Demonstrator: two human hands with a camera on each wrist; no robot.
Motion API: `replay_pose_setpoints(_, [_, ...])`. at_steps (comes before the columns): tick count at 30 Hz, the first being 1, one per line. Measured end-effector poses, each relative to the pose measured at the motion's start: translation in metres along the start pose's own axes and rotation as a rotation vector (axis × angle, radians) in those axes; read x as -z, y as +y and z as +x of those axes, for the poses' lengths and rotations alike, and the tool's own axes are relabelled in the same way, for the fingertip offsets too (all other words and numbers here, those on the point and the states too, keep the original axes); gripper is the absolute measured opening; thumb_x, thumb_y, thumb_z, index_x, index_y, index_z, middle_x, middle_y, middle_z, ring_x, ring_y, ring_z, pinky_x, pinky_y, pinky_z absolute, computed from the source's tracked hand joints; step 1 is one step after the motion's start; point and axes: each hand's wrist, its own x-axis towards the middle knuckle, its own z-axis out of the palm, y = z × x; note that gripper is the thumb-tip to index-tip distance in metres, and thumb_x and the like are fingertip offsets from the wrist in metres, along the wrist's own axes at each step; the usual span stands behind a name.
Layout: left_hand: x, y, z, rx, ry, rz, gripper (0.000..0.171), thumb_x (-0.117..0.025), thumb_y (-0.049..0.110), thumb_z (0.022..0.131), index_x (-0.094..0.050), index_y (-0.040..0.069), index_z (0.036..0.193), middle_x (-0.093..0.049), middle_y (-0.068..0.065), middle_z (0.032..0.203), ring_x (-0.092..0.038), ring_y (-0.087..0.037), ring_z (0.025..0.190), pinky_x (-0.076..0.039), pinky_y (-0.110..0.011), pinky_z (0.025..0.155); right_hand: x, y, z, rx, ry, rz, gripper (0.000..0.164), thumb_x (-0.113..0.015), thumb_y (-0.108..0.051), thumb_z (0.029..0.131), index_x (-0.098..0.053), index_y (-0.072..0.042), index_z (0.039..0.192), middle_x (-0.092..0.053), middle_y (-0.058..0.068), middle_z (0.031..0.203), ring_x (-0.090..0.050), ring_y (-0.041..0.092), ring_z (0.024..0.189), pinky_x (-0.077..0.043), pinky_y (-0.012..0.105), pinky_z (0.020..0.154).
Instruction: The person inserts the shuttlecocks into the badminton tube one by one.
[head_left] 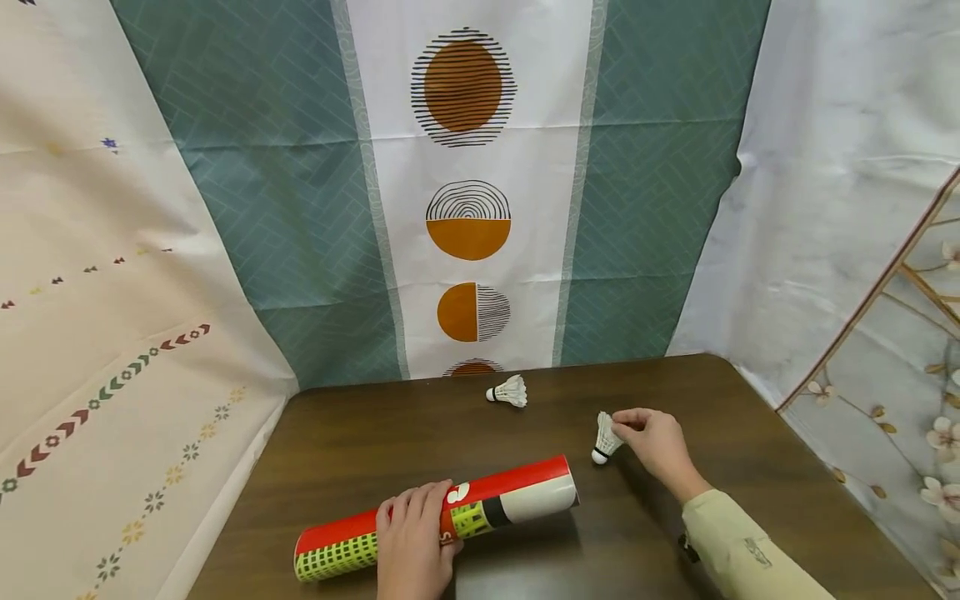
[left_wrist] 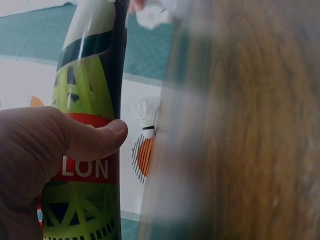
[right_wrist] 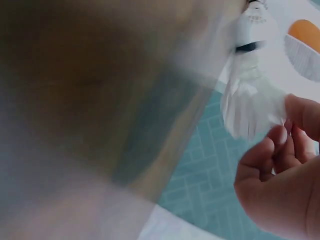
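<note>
My left hand grips a red, yellow-green and white shuttlecock tube around its middle, thumb along the near side. The tube lies slanted over the table, its white end up and to the right. Right of that end, my right hand pinches a white feather shuttlecock by the edge of its skirt, cork hanging down. In the right wrist view the thumb and fingertips meet at the feathers of this shuttlecock. A second shuttlecock lies on its side near the table's back edge, cork pointing left.
The dark wooden table carries all of this. Behind it hangs a green and white curtain with orange circles. Patterned cloths hang at the left and right sides, close along the table's edges.
</note>
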Motion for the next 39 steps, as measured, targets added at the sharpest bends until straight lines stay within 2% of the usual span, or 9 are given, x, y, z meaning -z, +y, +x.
replay_pose_setpoints(3, [-0.002, 0.002, 0.001, -0.009, 0.005, 0.002, 0.089, -0.106, 0.027, 0.059, -0.064, 0.02, 0.136, -0.072, -0.004, 0.127, -0.06, -0.031, 0.119, -0.044, -0.063, 0.107, 0.018, -0.001, -0.027, -0.06, -0.018, 0.136, 0.03, -0.079, -0.023, 0.098, -0.075, -0.004, 0.121, -0.08, 0.003, 0.102, -0.066, 0.001, 0.087, -0.055, 0.021, 0.075])
replay_pose_setpoints(7, [-0.005, 0.005, 0.002, -0.02, 0.017, 0.004, 0.089, -0.107, 0.026, 0.058, -0.064, 0.02, 0.136, -0.071, -0.004, 0.127, -0.061, -0.031, 0.119, -0.044, -0.063, 0.106, 0.027, -0.017, -0.057, -0.115, -0.037, 0.433, 0.033, -0.081, -0.017, 0.097, -0.067, 0.001, 0.121, -0.077, -0.006, 0.093, -0.068, 0.001, 0.084, -0.057, 0.021, 0.079])
replay_pose_setpoints(13, [-0.008, 0.008, 0.003, -0.037, 0.044, -0.022, 0.09, -0.106, 0.027, 0.058, -0.064, 0.021, 0.137, -0.071, -0.003, 0.127, -0.06, -0.03, 0.118, -0.043, -0.062, 0.105, 0.006, -0.044, -0.087, -0.093, -0.21, 0.687, 0.025, -0.075, -0.003, 0.097, -0.062, -0.003, 0.118, -0.078, -0.01, 0.095, -0.071, 0.004, 0.089, -0.058, 0.022, 0.082])
replay_pose_setpoints(17, [-0.008, 0.008, 0.002, -0.037, 0.074, -0.033, 0.091, -0.107, 0.026, 0.056, -0.064, 0.022, 0.137, -0.071, -0.002, 0.127, -0.061, -0.03, 0.118, -0.043, -0.06, 0.105, -0.011, -0.053, -0.097, -0.083, -0.325, 0.698, 0.033, -0.067, -0.015, 0.106, -0.058, 0.003, 0.133, -0.075, -0.01, 0.1, -0.067, 0.006, 0.093, -0.057, 0.024, 0.086])
replay_pose_setpoints(24, [-0.006, 0.009, 0.002, -0.03, 0.064, -0.033, 0.089, -0.107, 0.025, 0.057, -0.065, 0.021, 0.135, -0.071, -0.002, 0.126, -0.061, -0.029, 0.118, -0.043, -0.061, 0.104, -0.026, -0.062, -0.106, -0.091, -0.24, 0.618, 0.056, -0.078, -0.013, 0.098, -0.05, 0.0, 0.144, -0.076, 0.008, 0.111, -0.067, 0.013, 0.095, -0.058, 0.023, 0.082])
replay_pose_setpoints(29, [-0.006, 0.01, 0.002, -0.022, 0.026, -0.032, 0.09, -0.107, 0.025, 0.057, -0.064, 0.021, 0.136, -0.071, -0.003, 0.127, -0.06, -0.03, 0.119, -0.044, -0.063, 0.106, -0.033, -0.062, -0.109, -0.024, -0.214, 0.557, 0.07, -0.082, -0.014, 0.095, -0.044, -0.006, 0.153, -0.078, 0.011, 0.108, -0.065, 0.011, 0.09, -0.056, 0.022, 0.079])
replay_pose_setpoints(35, [-0.006, 0.005, 0.001, -0.008, 0.019, -0.024, 0.09, -0.107, 0.022, 0.055, -0.064, 0.021, 0.135, -0.071, -0.002, 0.128, -0.059, -0.03, 0.121, -0.043, -0.064, 0.109, -0.034, -0.057, -0.102, 0.153, -0.497, 0.553, 0.073, -0.059, -0.018, 0.111, -0.018, -0.009, 0.17, -0.078, 0.019, 0.118, -0.071, 0.006, 0.103, -0.055, 0.02, 0.095])
replay_pose_setpoints(37, [-0.005, 0.002, 0.001, -0.006, 0.023, -0.022, 0.091, -0.107, 0.023, 0.056, -0.064, 0.022, 0.135, -0.071, -0.002, 0.128, -0.059, -0.029, 0.121, -0.043, -0.064, 0.109, -0.032, -0.058, -0.095, 0.143, -0.505, 0.538, 0.069, -0.058, -0.021, 0.111, -0.023, -0.011, 0.17, -0.078, 0.017, 0.113, -0.071, 0.005, 0.096, -0.054, 0.019, 0.089])
replay_pose_setpoints(39, [-0.005, 0.001, 0.0, -0.006, 0.026, -0.023, 0.091, -0.107, 0.024, 0.056, -0.064, 0.022, 0.136, -0.071, -0.002, 0.128, -0.06, -0.03, 0.121, -0.043, -0.063, 0.109, -0.029, -0.06, -0.083, 0.106, -0.418, 0.513, 0.06, -0.061, -0.025, 0.111, -0.038, -0.01, 0.164, -0.079, 0.013, 0.111, -0.071, 0.006, 0.094, -0.056, 0.02, 0.088])
